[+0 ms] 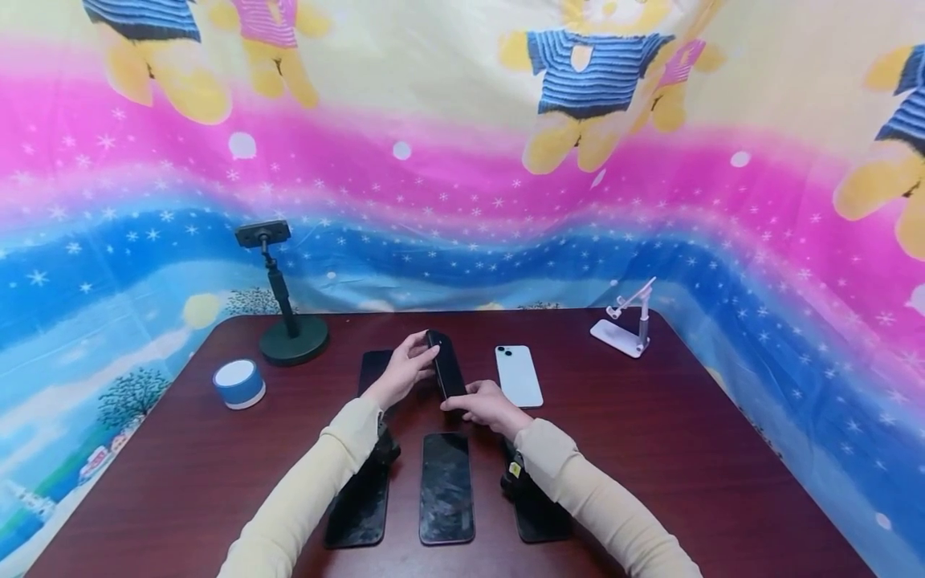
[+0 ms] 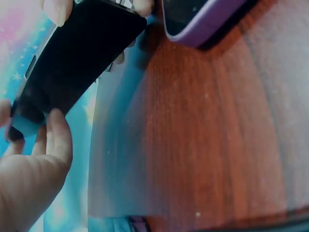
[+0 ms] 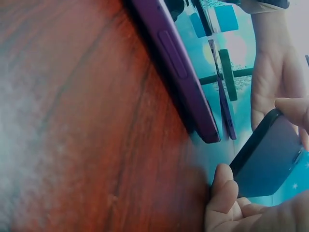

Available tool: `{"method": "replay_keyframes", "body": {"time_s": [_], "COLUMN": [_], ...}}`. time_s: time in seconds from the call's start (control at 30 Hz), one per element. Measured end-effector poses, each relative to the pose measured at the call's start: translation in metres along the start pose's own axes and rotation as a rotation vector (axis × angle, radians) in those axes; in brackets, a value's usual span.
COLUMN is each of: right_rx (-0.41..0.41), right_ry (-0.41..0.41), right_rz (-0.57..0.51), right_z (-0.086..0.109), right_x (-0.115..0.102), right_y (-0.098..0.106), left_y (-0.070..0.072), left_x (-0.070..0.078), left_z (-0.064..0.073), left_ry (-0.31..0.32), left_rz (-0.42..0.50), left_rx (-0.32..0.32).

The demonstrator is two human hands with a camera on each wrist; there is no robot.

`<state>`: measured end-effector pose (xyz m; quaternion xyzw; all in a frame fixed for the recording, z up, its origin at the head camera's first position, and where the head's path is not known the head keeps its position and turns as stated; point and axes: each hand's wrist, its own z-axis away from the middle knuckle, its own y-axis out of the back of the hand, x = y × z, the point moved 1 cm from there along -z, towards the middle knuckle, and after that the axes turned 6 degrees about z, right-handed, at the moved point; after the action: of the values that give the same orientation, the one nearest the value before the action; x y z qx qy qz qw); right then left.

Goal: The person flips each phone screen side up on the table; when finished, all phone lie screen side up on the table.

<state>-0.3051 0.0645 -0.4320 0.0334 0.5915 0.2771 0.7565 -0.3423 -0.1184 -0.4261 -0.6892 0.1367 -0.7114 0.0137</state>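
Observation:
Between both hands a black phone is held tilted above the table. My left hand grips its far end, with fingertips on both sides in the left wrist view. My right hand pinches the near end between thumb and fingers. The dark face of the phone fills the upper left of the left wrist view; the right wrist view shows its greyish side. Beneath the arms, a dark phone lies between two others, both partly covered by the wrists.
Behind my left hand lies another dark phone; a pale phone lies right of the hands. Further out stand a round-based black stand, a blue-and-white cylinder and a small white phone stand. A patterned curtain hangs behind.

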Motion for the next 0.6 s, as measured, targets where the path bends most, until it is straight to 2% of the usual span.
{"method": "replay_keyframes", "body": {"time_s": [0.27, 0.6], "right_rx": [-0.086, -0.172], "right_ry": [0.038, 0.041], "right_rz": [-0.046, -0.083], "right_z": [0.0, 0.002], "right_x": [0.002, 0.002], "right_y": [0.004, 0.012], "left_y": [0.006, -0.002], "left_x": [-0.004, -0.004], "left_z": [0.004, 0.009], "left_ry": [-0.013, 0.015], "left_rz": [0.009, 0.134], "left_rx": [-0.145, -0.206]}}
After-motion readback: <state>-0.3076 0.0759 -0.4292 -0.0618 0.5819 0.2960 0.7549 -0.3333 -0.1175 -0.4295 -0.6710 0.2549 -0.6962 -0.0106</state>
